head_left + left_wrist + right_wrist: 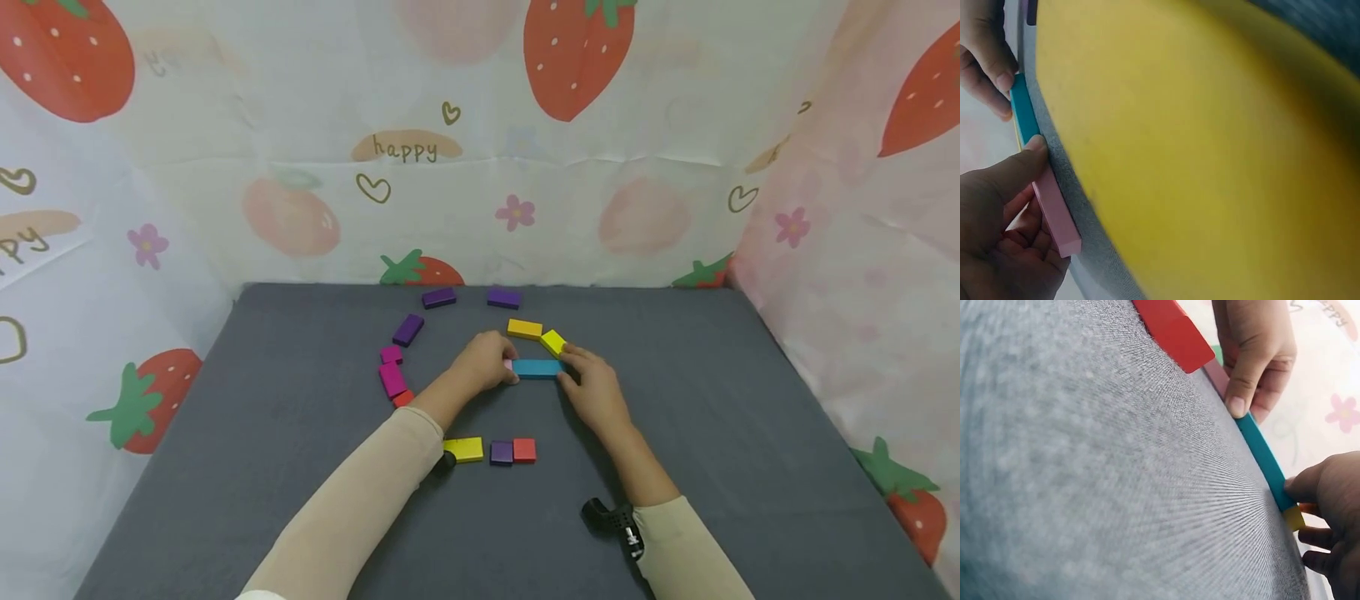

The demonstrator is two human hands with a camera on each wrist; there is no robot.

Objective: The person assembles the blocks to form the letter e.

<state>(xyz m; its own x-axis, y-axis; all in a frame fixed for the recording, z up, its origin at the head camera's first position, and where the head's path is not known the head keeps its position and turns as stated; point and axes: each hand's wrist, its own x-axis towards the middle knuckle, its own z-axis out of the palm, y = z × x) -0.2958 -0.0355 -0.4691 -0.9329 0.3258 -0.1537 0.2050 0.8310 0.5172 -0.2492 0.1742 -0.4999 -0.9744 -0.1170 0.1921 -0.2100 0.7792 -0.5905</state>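
A long blue block (536,368) lies flat, its left end meeting a pink block (1057,215) mostly covered by my left hand in the head view. My left hand (483,362) pinches the pink block, its thumb at the joint with the blue one. My right hand (597,390) holds the blue block's right end between thumb and fingers. Just behind that end sits a small yellow block (552,342), close to the right fingertips. An orange-yellow block (524,328) adjoins it.
Purple blocks (408,330), magenta blocks (392,380) and a red block (403,398) curve along the left. Nearer are a yellow block (465,450), a purple block (501,453) and a red block (524,451). A grey cloth (712,400) covers the table; printed curtains (570,183) surround it.
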